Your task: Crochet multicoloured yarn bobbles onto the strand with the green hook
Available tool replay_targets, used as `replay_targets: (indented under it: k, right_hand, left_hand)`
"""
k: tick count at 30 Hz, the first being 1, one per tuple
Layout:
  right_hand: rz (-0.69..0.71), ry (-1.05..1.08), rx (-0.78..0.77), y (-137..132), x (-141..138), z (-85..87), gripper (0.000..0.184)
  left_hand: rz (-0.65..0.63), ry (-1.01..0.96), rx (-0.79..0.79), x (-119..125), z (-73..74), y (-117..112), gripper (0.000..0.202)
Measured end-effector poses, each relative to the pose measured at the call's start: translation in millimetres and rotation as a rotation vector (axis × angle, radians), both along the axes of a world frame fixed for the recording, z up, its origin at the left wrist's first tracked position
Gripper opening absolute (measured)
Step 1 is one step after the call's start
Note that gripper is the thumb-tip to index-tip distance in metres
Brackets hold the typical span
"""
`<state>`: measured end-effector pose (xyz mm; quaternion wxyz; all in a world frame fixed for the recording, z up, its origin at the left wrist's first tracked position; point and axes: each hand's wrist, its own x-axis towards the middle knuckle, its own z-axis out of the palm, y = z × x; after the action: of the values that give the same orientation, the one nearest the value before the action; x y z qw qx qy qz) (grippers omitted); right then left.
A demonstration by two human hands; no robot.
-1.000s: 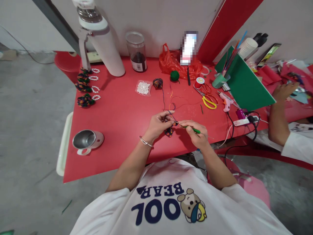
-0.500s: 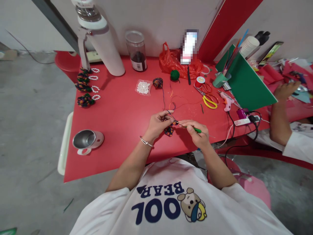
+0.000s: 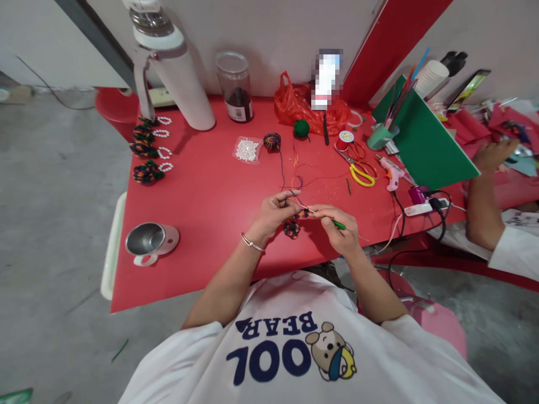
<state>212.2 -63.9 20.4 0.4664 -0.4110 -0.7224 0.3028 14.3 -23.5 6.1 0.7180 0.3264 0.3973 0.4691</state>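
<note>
My left hand [image 3: 273, 214] pinches a small multicoloured crochet piece [image 3: 292, 226] just above the red table [image 3: 202, 207], with the yarn strand looped over its fingers. My right hand [image 3: 339, 227] grips a crochet hook with a green handle [image 3: 339, 225], its metal tip pushed into the piece. The yarn runs back across the table to a multicoloured yarn ball [image 3: 272, 141]. Both hands are closed and almost touch.
A bag of white beads [image 3: 247, 150], a green yarn ball [image 3: 301, 129], yellow scissors [image 3: 359, 174], a glue gun [image 3: 391, 174], a jar [image 3: 235, 87], a white flask [image 3: 177, 73], a steel cup [image 3: 149, 241] and finished pieces [image 3: 145, 148] lie around. Another person's arm [image 3: 480, 207] works at the right.
My hands stayed in place with only small working motions of the hook. The other person's hand at the right shifted slightly.
</note>
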Motion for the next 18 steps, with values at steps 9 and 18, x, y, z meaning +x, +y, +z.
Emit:
replay_targets:
  k: [9, 18]
  right_hand:
    - [-0.133, 0.014, 0.020, 1, -9, -8.7, 0.021]
    - [0.066, 0.287, -0.406, 18, 13, -8.8, 0.028]
  left_hand:
    - [0.031, -0.005, 0.060, 5, -5.9, -2, 0.073]
    - [-0.113, 0.107, 0.095, -6, -3.3, -2, 0.070]
